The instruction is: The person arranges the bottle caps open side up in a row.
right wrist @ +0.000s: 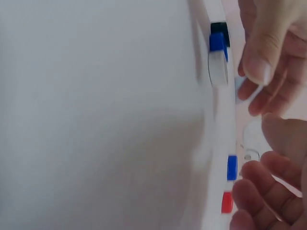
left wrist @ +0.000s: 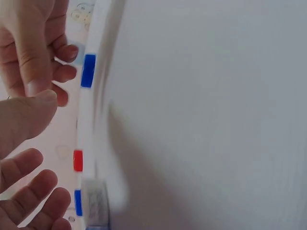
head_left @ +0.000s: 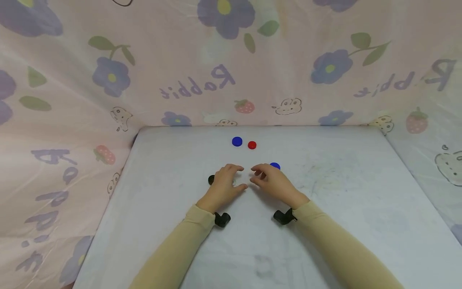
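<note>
Above the white tabletop, my left hand and right hand face each other with fingers loosely bent. Neither holds anything. A black round piece shows beside the left hand's knuckles, partly covered by them. Behind the right hand, a blue disc is partly hidden. Beyond both hands lie another blue disc and a smaller red disc. The right wrist view has a white block-like piece with blue at its end, near the left hand; the head view mostly hides it.
A white table spreads under both arms. Pale printed cloth hangs behind it and along both sides. Black wrist-worn devices sit at the cuffs of the beige sleeves.
</note>
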{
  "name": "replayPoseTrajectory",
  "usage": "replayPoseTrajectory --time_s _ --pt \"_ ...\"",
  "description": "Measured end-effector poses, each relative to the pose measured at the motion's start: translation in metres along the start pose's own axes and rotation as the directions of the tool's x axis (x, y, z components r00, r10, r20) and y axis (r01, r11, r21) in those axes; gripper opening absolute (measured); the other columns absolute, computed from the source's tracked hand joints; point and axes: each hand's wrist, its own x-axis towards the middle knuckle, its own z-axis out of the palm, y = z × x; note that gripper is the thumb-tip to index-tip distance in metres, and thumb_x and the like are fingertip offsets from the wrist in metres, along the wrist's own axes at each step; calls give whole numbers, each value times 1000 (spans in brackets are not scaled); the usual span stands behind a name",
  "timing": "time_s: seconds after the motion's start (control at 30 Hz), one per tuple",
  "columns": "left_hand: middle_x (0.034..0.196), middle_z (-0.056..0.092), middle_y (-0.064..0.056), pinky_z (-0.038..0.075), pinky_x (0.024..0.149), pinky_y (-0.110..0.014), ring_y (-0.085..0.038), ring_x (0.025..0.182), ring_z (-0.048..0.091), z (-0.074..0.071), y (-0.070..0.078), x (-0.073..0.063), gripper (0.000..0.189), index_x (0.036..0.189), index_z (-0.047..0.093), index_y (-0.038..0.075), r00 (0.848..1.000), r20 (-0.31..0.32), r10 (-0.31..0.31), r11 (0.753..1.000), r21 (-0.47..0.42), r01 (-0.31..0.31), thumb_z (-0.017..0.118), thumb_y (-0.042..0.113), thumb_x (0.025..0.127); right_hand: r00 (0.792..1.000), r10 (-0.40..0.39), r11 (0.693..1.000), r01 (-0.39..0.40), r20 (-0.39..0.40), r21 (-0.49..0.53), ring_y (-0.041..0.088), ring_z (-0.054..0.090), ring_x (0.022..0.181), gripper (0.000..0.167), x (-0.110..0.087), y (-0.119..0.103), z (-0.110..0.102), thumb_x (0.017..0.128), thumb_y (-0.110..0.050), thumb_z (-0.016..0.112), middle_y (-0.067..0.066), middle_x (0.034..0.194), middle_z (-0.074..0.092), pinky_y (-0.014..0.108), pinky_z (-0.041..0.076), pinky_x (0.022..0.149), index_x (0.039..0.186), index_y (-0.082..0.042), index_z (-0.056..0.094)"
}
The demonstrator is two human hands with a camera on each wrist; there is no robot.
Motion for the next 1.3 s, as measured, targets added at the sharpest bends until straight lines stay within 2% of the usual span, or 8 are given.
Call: replayPoseTrajectory --time_s 0.2,0.4,0.6,0.77,0.93,1.1,1.3 --pt "135 48 -3 36 104 -38 -21 126 45 14 9 6 58 137 50 12 999 34 15 999 -37 -14 72 35 88 996 -1 1000 2 -84 13 19 57 92 40 -3 14 -12 92 -29 67 5 108 62 37 49 79 125 -7 61" --pt "137 46 -3 45 95 -31 -16 116 52 30 20 14 68 143 42 12 999 49 -22 991 -132 28 72 35 88 987 12 1000 -11 -161 9 27 56 99 44 -5 27 -20 93 -28 67 15 119 55 42 48 85 129 -4 57" --pt "136 45 -6 47 90 -28 -15 110 55 39 36 21 71 144 39 9 998 51 -25 987 -155 32 74 33 87 982 44 999 -40 -182 25 30 54 105 47 -7 37 -22 92 -28 68 16 127 49 45 47 88 132 -5 55" --pt "133 46 -9 48 85 -25 -15 104 58 47 42 28 74 145 37 7 998 53 -37 982 -183 46 75 31 86 981 55 998 -50 -185 35 34 53 109 49 -9 41 -23 92 -27 68 18 127 48 48 46 89 133 -4 53" --pt "128 50 -8 48 81 -24 -12 98 58 58 42 35 72 143 40 7 997 44 -57 976 -209 65 76 31 85 982 84 996 -82 -171 20 34 52 107 51 -8 47 -23 92 -26 68 21 124 49 49 45 88 134 -2 52" --pt "124 53 -4 48 81 -25 -12 98 56 64 45 41 72 142 41 8 993 72 -91 973 -206 105 75 35 85 983 150 988 -147 -107 39 31 50 101 57 -6 58 -22 93 -28 67 21 119 49 46 44 86 138 0 47" --pt "119 54 -3 47 86 -28 -14 101 56 66 49 51 67 138 45 8 991 81 -110 989 -95 117 74 37 85 982 191 975 -190 1 114 28 44 100 60 -1 72 -22 91 -34 69 18 117 47 42 39 86 139 -5 48"
